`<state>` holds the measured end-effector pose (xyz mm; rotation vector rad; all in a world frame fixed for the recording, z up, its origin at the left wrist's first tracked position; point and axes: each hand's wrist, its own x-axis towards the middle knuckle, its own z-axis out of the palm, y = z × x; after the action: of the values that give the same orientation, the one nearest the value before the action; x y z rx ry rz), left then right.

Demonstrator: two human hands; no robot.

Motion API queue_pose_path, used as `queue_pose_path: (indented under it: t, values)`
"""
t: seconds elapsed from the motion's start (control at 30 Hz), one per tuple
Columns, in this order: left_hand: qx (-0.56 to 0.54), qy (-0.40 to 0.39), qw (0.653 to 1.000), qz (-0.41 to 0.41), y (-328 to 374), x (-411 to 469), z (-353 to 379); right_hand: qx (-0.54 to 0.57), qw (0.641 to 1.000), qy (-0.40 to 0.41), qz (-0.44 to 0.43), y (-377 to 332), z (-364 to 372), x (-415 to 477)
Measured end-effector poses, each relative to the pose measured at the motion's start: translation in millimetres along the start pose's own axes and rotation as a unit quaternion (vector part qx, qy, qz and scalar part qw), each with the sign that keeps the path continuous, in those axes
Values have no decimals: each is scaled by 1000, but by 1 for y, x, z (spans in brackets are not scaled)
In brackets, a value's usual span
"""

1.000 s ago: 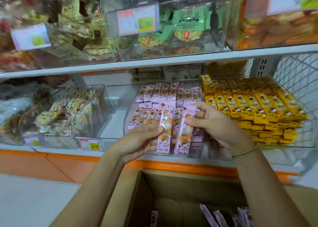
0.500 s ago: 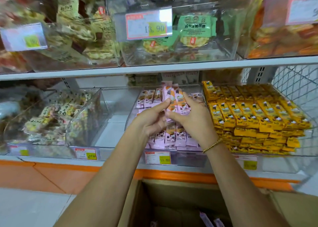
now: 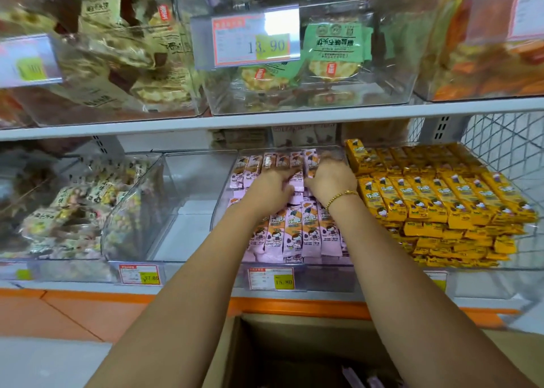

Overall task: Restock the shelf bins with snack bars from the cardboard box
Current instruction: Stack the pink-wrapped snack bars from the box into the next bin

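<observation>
Within a second the left hand (image 3: 272, 189) and right hand (image 3: 331, 181), close together, had carried pink snack bars (image 3: 298, 181) from the front of the clear bin (image 3: 297, 265) to its back row at frame centre, probably seating them, grip too blurred to tell, long axes running front-to-back, tops pointing toward the upper frame.

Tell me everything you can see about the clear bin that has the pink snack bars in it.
The clear bin looks like glossy transparent plastic, with a curved left wall and a low front lip. It sits on the lower shelf between another clear bin and the stacked yellow bars. Pink snack bars lie inside in rows, lengthwise front to back. A red-and-yellow price tag hangs on its front. The left hand and right hand touch bars in its back rows; their grip is blurred.
</observation>
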<state>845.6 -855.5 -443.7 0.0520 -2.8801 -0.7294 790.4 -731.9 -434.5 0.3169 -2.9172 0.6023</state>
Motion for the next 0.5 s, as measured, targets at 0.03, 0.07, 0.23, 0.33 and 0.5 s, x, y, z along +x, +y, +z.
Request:
queue_pose_path:
  t: [0.03,0.07,0.23,0.33,0.5]
  values:
    - [10,0,1000,7,-3,2,0,35,999,-15,2,2,3,2]
    - [22,4,1000,11,-4,3,-1,63,997,-35,-3,5,4,5]
    - [34,-10,999,19,-3,0,-1,36,994,-71,-69,13,5,9]
    - [39,-1,999,12,-2,-13,0,-5,994,-52,-98,9,5,5]
    - [-78,156,985,-12,-2,-69,4,173,969,83,-152,17,-4,-44]
